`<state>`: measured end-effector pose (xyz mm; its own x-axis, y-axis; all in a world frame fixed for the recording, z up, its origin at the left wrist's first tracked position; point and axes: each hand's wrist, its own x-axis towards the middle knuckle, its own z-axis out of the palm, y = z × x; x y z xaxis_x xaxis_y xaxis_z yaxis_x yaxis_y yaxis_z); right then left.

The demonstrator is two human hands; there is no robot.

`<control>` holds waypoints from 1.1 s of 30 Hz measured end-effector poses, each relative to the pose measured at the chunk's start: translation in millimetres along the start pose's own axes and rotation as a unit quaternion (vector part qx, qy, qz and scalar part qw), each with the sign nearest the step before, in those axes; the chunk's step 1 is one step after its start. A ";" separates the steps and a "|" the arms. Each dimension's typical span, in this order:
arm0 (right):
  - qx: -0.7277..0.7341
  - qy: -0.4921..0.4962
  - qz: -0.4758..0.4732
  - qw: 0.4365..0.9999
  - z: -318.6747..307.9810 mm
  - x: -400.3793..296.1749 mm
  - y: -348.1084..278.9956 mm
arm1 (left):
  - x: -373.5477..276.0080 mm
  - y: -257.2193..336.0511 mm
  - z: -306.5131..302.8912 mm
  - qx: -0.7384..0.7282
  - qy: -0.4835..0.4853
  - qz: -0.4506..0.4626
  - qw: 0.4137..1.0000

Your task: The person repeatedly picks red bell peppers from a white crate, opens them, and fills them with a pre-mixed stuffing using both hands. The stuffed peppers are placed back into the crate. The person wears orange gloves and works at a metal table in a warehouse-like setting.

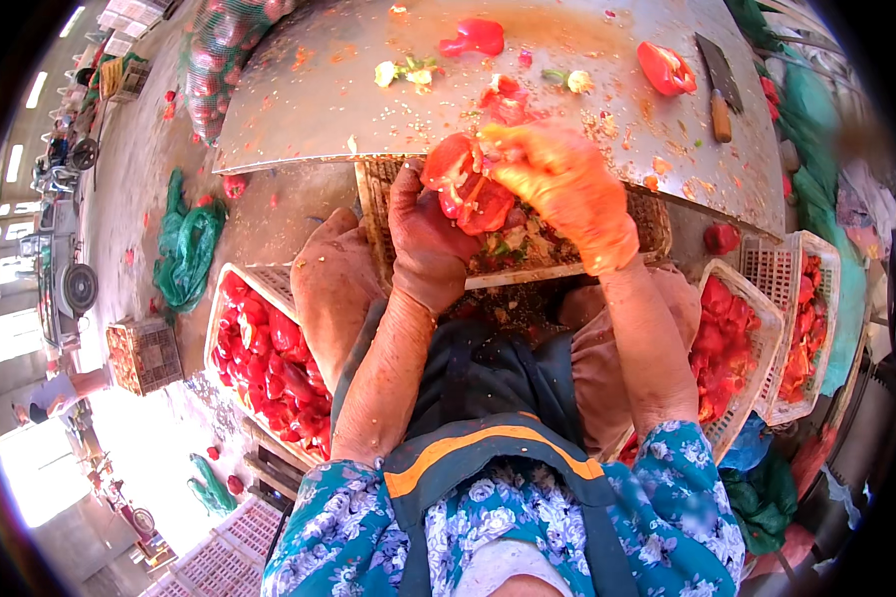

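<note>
My left hand (434,242) cups an opened red bell pepper (472,190) just above the near edge of the metal table (306,112). Pale inner flesh shows in the pepper's opening. My right hand (567,190), in an orange glove blurred by motion, has its fingers bunched on the pepper's right side; what the fingertips pinch is hidden. Under both hands, between my knees, a crate (377,201) contains pepper cores and scraps. Red pepper pieces (508,101) lie on the table just beyond my hands.
A cleaver (719,86) and a halved pepper (666,69) lie at the table's right. Green stem cores (411,72) and seeds are scattered there. Crates of red peppers stand left (269,351) and right (728,343). A full net sack (220,67) stands left of the table.
</note>
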<state>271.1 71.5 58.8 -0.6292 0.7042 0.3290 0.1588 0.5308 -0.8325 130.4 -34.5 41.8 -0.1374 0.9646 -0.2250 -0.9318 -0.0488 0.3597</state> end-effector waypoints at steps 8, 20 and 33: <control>-0.132 0.021 -0.132 0.982 20.1 -5.6 1.5 | -1.5 -8.4 5.7 0.015 0.018 -0.001 1.000; 0.361 -0.190 0.205 0.890 25.7 -10.2 -27.2 | -14.5 -10.1 -8.5 -0.005 -0.038 0.038 0.999; 0.156 -0.046 0.256 0.953 31.7 -5.3 -3.7 | -169.0 129.8 -39.7 0.043 0.080 0.246 0.965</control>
<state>249.8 50.8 46.1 -0.5965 0.7809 -0.1854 0.2387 -0.0479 -0.9699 19.4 -214.1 90.6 -0.6127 0.7774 -0.1421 -0.7103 -0.4629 0.5303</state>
